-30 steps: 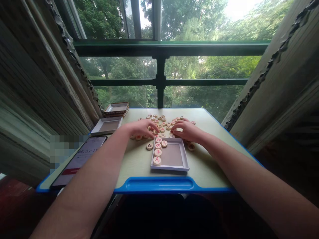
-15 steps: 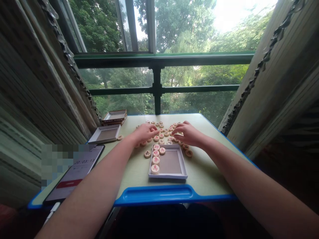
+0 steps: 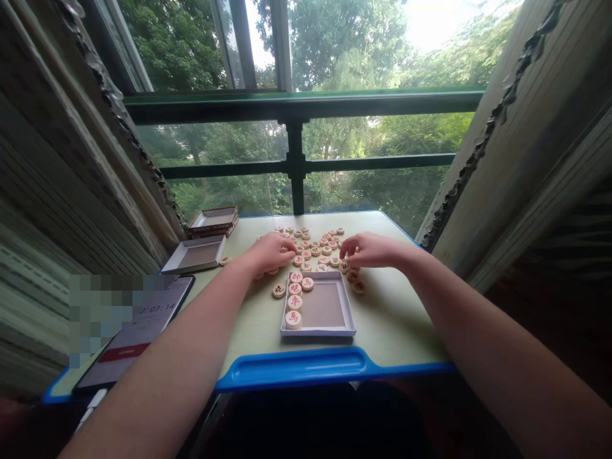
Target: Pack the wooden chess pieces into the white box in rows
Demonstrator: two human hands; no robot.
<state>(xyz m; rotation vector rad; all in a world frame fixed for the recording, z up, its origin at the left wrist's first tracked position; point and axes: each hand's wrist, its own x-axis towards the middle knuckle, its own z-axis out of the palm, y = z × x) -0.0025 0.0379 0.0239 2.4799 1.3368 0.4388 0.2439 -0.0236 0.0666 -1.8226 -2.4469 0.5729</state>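
Observation:
Round wooden Chinese chess pieces [image 3: 315,251] with red or black characters lie scattered across the table. My left hand [image 3: 271,252] is over the left side of the scatter, fingers bent and slightly apart; pieces beneath it are partly hidden. At the right side, my right hand [image 3: 366,250] curves its fingers down among pieces, and I see none lifted. Closer to me sits a shallow white box [image 3: 351,312]. Inside it, a column of red pieces [image 3: 294,303] runs along the left wall, with another red piece [image 3: 307,284] beside the column. One black piece [image 3: 278,291] lies just left of the box.
A second shallow box [image 3: 195,255] and a brown-edged box [image 3: 213,220] stand at the back left. A phone [image 3: 138,331] showing a timer lies at the left, cable attached. The table has a blue rim [image 3: 296,370]. A window with green railing [image 3: 296,159] is behind it.
My right hand has shifted right, its fingers now more bent and pointing down. My left hand stays over the left pieces, its fingers drawn closer together. The view has tilted slightly.

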